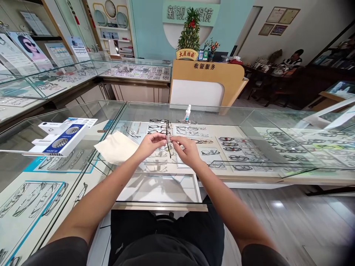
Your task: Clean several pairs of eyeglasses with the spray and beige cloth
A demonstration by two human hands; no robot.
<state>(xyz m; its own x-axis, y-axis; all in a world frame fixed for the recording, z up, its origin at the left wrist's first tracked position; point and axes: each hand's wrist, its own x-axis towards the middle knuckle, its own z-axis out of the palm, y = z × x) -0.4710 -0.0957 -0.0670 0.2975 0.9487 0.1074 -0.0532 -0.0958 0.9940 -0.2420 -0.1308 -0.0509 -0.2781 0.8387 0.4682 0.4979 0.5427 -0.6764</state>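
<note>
Above the glass counter (pixel 244 171), my left hand (pixel 152 145) and my right hand (pixel 187 150) meet over a pair of eyeglasses (pixel 169 149). The fingertips of both hands are closed on it from either side. The glasses are turned so that a dark, thin part stands nearly upright between the hands; small details there are too fine to make out. Left of my left hand, a cream cloth (pixel 116 147) lies spread on the glass. Beyond my hands a small white spray bottle (pixel 188 113) stands upright on the counter.
A white drawer (pixel 163 188) is pulled out below the counter, close to my lap. A blue and white box (pixel 65 140) lies on the glass at left. Rows of eyeglass frames (pixel 233 147) fill the display. Behind stands a wooden cashier desk (pixel 208 85); a person (pixel 294 61) sits far right.
</note>
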